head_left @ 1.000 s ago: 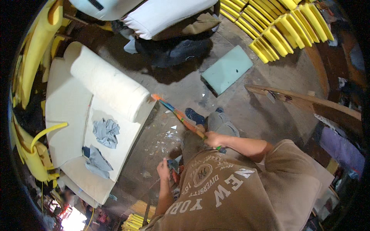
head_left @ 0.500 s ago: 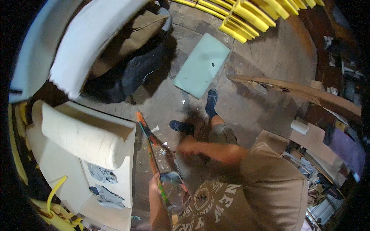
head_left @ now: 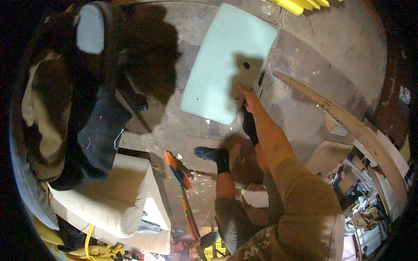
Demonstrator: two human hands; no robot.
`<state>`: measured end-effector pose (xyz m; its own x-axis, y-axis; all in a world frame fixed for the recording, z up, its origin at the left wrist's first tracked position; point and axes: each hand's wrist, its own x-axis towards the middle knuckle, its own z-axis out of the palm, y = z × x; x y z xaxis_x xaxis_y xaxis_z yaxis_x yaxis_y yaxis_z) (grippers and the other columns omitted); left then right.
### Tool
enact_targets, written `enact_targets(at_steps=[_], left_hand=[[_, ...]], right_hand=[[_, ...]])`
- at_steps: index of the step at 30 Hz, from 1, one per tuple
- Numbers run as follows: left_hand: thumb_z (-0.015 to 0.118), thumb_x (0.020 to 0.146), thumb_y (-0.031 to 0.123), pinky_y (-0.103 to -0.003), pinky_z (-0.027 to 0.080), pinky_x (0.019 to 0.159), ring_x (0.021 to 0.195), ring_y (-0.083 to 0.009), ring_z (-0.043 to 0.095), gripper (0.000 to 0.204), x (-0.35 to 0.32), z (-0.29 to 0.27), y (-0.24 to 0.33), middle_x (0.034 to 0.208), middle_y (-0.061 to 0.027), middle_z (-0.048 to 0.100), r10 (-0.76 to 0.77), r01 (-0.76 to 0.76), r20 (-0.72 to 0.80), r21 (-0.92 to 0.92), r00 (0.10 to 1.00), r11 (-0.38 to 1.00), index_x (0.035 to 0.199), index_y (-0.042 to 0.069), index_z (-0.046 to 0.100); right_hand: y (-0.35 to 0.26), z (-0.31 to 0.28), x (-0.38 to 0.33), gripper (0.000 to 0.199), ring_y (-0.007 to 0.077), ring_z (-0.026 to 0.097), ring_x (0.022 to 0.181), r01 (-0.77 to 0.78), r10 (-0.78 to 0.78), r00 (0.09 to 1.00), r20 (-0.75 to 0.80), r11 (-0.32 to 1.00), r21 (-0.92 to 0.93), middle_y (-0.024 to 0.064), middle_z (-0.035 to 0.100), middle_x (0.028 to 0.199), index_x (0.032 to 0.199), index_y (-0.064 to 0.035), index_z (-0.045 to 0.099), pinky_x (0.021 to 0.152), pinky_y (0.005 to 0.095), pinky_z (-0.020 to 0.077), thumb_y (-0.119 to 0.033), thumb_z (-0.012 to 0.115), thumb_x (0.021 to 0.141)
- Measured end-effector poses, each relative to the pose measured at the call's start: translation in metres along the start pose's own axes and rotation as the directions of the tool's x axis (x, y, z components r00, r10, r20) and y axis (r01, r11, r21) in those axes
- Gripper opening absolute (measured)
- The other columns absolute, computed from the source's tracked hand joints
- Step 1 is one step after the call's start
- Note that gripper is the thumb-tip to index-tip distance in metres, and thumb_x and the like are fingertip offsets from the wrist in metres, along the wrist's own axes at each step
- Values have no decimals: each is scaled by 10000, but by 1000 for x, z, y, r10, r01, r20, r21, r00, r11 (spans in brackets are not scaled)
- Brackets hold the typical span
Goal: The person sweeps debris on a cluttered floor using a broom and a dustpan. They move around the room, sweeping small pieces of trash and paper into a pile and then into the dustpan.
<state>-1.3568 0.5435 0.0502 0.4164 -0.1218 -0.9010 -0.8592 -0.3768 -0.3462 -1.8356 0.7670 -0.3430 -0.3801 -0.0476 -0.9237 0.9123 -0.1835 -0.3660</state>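
A pale green foam slab [head_left: 217, 65] with a dark hole lies on the floor in front of me. My right hand [head_left: 247, 99] reaches down to its near right edge, the thumb over the top face and the other fingers curled at the edge, partly hidden. A broom [head_left: 188, 206] with an orange and dark head [head_left: 177, 169] leans at my left, its head down on the floor among white scraps. My left hand [head_left: 194, 251], dim at the lower edge, is closed round the upper part of its handle.
A cream cushioned seat [head_left: 109, 195] stands at the left, with dark and brown cloth [head_left: 100, 135] beyond it. A curved wooden board [head_left: 339, 113] runs along the right, near piled scraps [head_left: 365, 209]. Yellow foam pieces [head_left: 300, 5] lie at the far edge.
My right hand has gone from near my body out to the foam slab's edge. I have bent forward, so the slab looks larger. The broom handle's top has shifted toward the lower edge.
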Motion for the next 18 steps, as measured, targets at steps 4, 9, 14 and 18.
enact_targets(at_steps=[4, 9, 14, 18], left_hand=[[623, 728, 286, -268, 407, 486, 580, -137, 504, 229, -4, 17, 45, 683, -23, 514, -24, 24, 6, 107, 1000, 994, 851, 102, 566], [623, 730, 283, -271, 412, 494, 585, -139, 508, 231, -14, 29, 59, 692, -24, 520, -12, 10, 14, 156, 1000, 988, 857, 99, 569], [622, 732, 281, -273, 418, 502, 589, -141, 512, 232, -24, 30, 69, 701, -26, 526, 23, -30, 40, 205, 999, 978, 863, 96, 572], [621, 733, 279, -275, 422, 508, 592, -142, 515, 234, -31, 24, 71, 708, -27, 531, 48, -62, 65, 227, 997, 972, 868, 93, 575]], right_hand=[[29, -40, 45, 737, 164, 428, 983, 40, -31, 993, 117, 996, -77, 27, 426, 1197, 1251, -97, 317, 742, 343, 372, -415, 663, 683], [24, 14, 25, 706, 208, 441, 1013, 21, -76, 989, 124, 917, 398, 46, 436, 1205, 1232, -86, 375, 831, 372, 354, -501, 591, 703], [-16, 70, 1, 759, 263, 373, 1132, 76, 32, 983, -179, 824, 562, 96, 374, 1279, 1275, -65, 324, 943, 396, 283, -540, 523, 717], [-37, 64, -17, 739, 288, 369, 1130, 90, 24, 983, -181, 798, 596, 119, 375, 1273, 1284, -62, 308, 943, 413, 284, -531, 494, 744]])
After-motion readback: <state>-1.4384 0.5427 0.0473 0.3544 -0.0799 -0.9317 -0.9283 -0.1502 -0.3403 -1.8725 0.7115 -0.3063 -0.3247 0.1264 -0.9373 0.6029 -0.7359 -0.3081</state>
